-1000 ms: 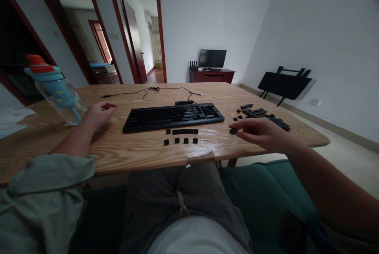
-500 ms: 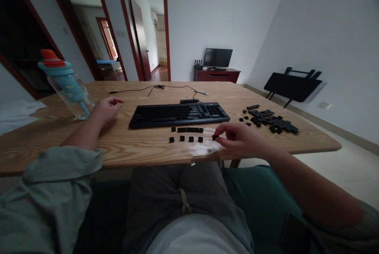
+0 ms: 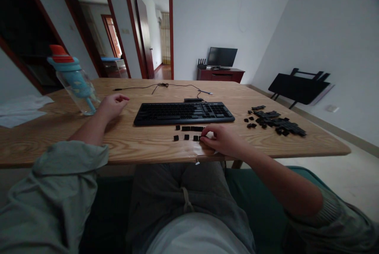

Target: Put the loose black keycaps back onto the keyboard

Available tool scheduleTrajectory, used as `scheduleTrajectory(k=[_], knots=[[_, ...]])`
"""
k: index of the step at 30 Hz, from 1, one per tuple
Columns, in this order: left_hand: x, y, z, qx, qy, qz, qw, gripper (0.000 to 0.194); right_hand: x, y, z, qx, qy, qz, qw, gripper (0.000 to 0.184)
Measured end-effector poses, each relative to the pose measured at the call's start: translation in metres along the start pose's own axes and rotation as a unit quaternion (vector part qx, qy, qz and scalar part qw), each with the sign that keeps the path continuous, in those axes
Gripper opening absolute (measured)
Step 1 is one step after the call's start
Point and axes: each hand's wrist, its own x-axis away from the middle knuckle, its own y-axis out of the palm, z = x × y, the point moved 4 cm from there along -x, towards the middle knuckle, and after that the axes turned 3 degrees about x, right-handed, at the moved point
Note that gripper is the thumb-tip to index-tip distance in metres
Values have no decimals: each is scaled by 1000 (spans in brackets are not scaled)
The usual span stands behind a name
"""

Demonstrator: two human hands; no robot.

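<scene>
From where I stand: a bare lane of table (image 3: 241, 137) runs between keyboard (image 3: 184, 114) and keycap pile (image 3: 268, 117) — a hand could pass there, front to back. Second gap: open wood from left forearm (image 3: 92, 125) across to near keycap row (image 3: 176, 138). Right hand (image 3: 224, 140) sits at the right ends of that and the far keycap row (image 3: 186, 128), blocking entry from that side. Left hand (image 3: 111, 107) fills most of the space between bottle (image 3: 76, 84) and keyboard. Cable (image 3: 139, 87) lies low beyond — bare wood before it.
</scene>
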Motion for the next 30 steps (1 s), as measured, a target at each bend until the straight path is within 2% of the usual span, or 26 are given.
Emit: scheduleTrajectory(k=[5, 11, 20, 30], knots=[[2, -1, 3, 2, -2, 6, 1000, 25, 2, -2, -1, 4, -16, -3, 1000, 18], [2, 0, 2, -9, 0, 4, 1000, 30, 8, -7, 4, 11, -8, -8, 1000, 25], [-3, 0, -7, -33, 13, -5, 999, 36, 6, -5, 8, 15, -6, -32, 999, 28], [4, -2, 6, -30, -4, -4, 1000, 31, 8, -6, 3, 16, -19, -56, 998, 29]])
